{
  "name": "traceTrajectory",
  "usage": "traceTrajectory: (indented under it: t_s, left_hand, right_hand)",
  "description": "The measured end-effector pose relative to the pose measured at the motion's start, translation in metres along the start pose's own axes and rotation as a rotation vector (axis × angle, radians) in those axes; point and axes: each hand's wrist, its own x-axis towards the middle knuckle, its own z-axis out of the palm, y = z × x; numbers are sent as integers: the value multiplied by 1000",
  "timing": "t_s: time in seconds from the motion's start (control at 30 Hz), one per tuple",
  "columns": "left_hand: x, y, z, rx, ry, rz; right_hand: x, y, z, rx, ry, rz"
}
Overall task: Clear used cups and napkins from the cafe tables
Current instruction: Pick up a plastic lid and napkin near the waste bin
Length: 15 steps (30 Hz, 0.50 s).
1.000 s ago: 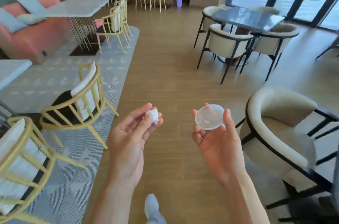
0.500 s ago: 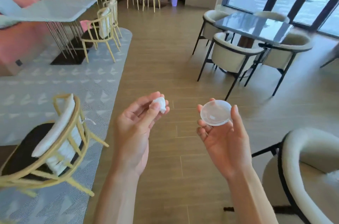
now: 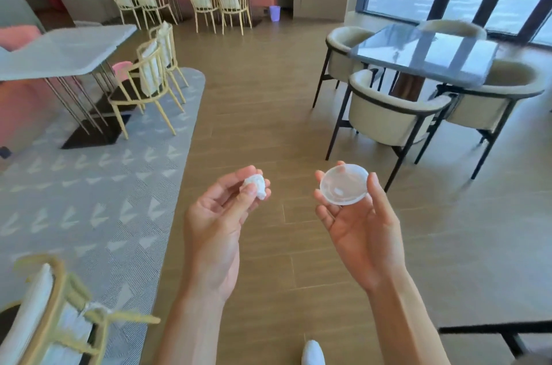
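My left hand (image 3: 218, 215) is raised palm up over the wooden floor and pinches a small crumpled white napkin (image 3: 256, 185) between thumb and fingertips. A clear plastic cup (image 3: 343, 184), seen end-on as a round disc, sits in my right hand (image 3: 358, 224), held between the thumb and the curled fingers. Both hands are at chest height, a short gap apart.
A dark glass table (image 3: 424, 53) with cream armchairs (image 3: 385, 119) stands ahead right. A white table (image 3: 59, 50) with yellow chairs (image 3: 146, 77) is on a grey rug (image 3: 89, 185) at left. A small purple bin (image 3: 274, 13) stands by the far wall. Another yellow chair (image 3: 44, 320) is near left.
The view has moved forward along the wooden aisle; near chairs slid out of view. Both hands keep the same hold on napkin and cup.
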Motion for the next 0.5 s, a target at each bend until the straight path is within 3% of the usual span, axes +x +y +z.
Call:
traceTrajectory:
  t_s: [0.2, 0.5]
  left_hand:
    - [148, 2, 64, 5, 75, 168]
    - [325, -34, 80, 14, 199, 147]
  right_hand:
    - [164, -60, 15, -6, -75, -20]
    - [359, -57, 7, -41, -90, 98]
